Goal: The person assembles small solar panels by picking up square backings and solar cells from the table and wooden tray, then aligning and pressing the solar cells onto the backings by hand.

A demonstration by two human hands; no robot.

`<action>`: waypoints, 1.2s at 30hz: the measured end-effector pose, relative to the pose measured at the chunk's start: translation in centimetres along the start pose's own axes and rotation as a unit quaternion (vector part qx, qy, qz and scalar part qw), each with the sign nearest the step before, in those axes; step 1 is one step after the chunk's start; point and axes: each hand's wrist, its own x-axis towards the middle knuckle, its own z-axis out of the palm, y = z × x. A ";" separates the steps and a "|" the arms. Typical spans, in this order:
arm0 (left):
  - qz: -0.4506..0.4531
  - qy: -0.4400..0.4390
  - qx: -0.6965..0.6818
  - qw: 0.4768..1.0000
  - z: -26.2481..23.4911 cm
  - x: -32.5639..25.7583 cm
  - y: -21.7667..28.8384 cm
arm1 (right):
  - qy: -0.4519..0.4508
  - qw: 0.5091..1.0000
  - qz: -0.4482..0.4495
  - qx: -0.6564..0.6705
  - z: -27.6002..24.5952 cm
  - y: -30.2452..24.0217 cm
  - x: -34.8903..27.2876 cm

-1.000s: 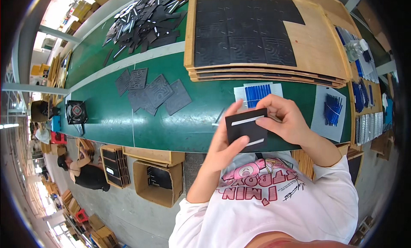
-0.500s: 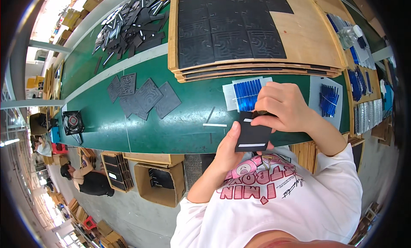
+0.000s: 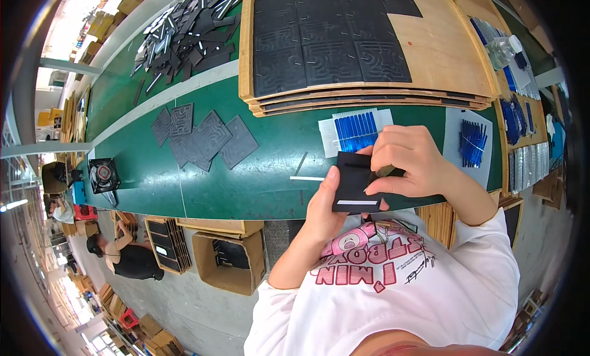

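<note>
My left hand grips a square black foam-like pad by its left side, thumb on top, above the table's near edge. Along the pad's near edge runs a white strip; a darker line crosses its far part. My right hand is closed in a pinch at the pad's right edge. What sits between its fingers is mostly hidden. Just beyond lies a bundle of blue strips on white paper. A loose white strip lies on the green table left of the pad.
Several grooved black square pads lie to the left, with a heap of black and white offcuts farther back. Stacked wooden trays hold black sheets. More blue strips and a clear bottle are right; a small fan stands left.
The white strip near the pad's far edge no longer shows; a dark line is there now. My right hand has shifted slightly right, to the pad's edge. The pad has moved slightly left.
</note>
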 end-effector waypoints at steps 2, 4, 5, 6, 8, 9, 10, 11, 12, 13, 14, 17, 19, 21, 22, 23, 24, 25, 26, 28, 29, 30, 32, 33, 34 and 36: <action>0.011 0.000 0.005 1.000 0.0 0.4 0.0 | 0.004 0.999 -0.019 -0.026 0.1 -0.4 0.3; 0.027 0.042 -0.035 0.998 0.1 0.6 -0.4 | -0.015 0.997 -0.055 -0.057 0.0 -1.4 0.4; 0.027 0.043 -0.035 0.998 0.2 0.5 -0.4 | -0.015 0.997 -0.055 -0.056 0.3 -1.5 0.5; 0.024 0.049 -0.022 0.998 0.2 0.3 -0.4 | -0.005 0.993 -0.063 -0.103 0.7 -1.5 0.4; 0.021 0.055 -0.010 0.998 0.4 0.3 -0.3 | -0.005 0.985 -0.077 -0.157 1.4 -1.3 0.8; 0.027 0.053 -0.018 0.998 0.8 0.5 -0.1 | -0.034 0.988 -0.091 -0.117 1.5 -1.5 0.7; 0.034 0.051 -0.025 0.998 1.1 0.8 0.1 | -0.064 0.989 -0.105 -0.077 1.7 -2.0 0.6; 0.041 0.049 -0.031 0.997 1.2 1.0 0.3 | -0.089 0.987 -0.127 -0.032 2.2 -2.3 0.4; 0.056 -0.001 -0.018 0.998 0.1 1.2 0.3 | -0.090 0.987 -0.127 -0.032 2.2 -2.6 0.3; 0.056 -0.001 -0.019 0.998 0.1 1.2 0.4 | -0.085 0.987 -0.125 -0.056 2.0 -2.8 0.2; 0.054 0.014 -0.008 0.998 0.3 1.1 0.7 | -0.079 0.986 -0.123 -0.080 1.9 -3.1 0.1; 0.019 -0.021 -0.006 1.000 -1.5 0.5 -0.2 | 0.014 0.986 -0.069 -0.151 2.0 -1.1 0.7; 0.021 0.007 0.008 1.000 -1.3 0.2 -0.5 | -0.009 0.992 -0.070 -0.105 2.3 -1.2 0.6; 0.047 0.018 0.020 0.999 -0.1 0.6 -0.1 | -0.002 0.994 -0.073 -0.085 2.4 -1.6 0.5; 0.074 0.028 0.032 0.996 0.2 0.7 0.1 | -0.003 0.994 -0.073 -0.084 2.2 -1.8 0.4; 0.074 0.027 0.010 0.997 0.1 0.8 0.0 | -0.036 0.997 -0.056 -0.050 1.7 -2.0 0.2; 0.075 0.025 -0.013 0.997 -0.1 0.8 0.0 | -0.069 0.997 -0.039 -0.015 1.5 -2.2 -0.1; 0.068 0.074 -0.022 0.995 -0.1 1.0 0.4 | -0.072 0.996 -0.046 0.001 1.6 -2.6 -0.4; 0.069 0.062 -0.037 0.995 -0.7 1.0 0.6 | -0.066 0.996 -0.056 0.009 1.8 -3.2 -0.8; 0.073 0.079 -0.046 0.993 -0.8 1.1 0.9 | -0.066 0.996 -0.064 0.022 2.4 -3.9 -1.6; 0.073 0.079 -0.045 0.993 -1.0 1.0 1.0 | -0.065 0.996 -0.063 0.021 2.8 -4.0 -1.9; 0.078 0.050 -0.042 0.995 -1.3 1.0 1.1 | -0.082 0.994 -0.074 0.007 3.2 -4.1 -2.1; 0.084 0.022 -0.037 0.995 -1.2 0.9 1.1 | -0.098 0.993 -0.071 -0.018 3.0 -3.9 -1.9; 0.083 0.057 -0.021 0.995 -0.6 0.8 1.0 | -0.066 0.995 -0.052 -0.048 2.5 -3.6 -1.3; 0.082 0.092 -0.004 0.992 -0.3 0.7 1.0 | -0.034 0.996 -0.033 -0.079 2.3 -3.1 -0.6; 0.086 0.026 0.037 0.995 -0.7 0.5 0.6 | 0.011 0.988 -0.034 -0.150 2.3 -2.3 0.3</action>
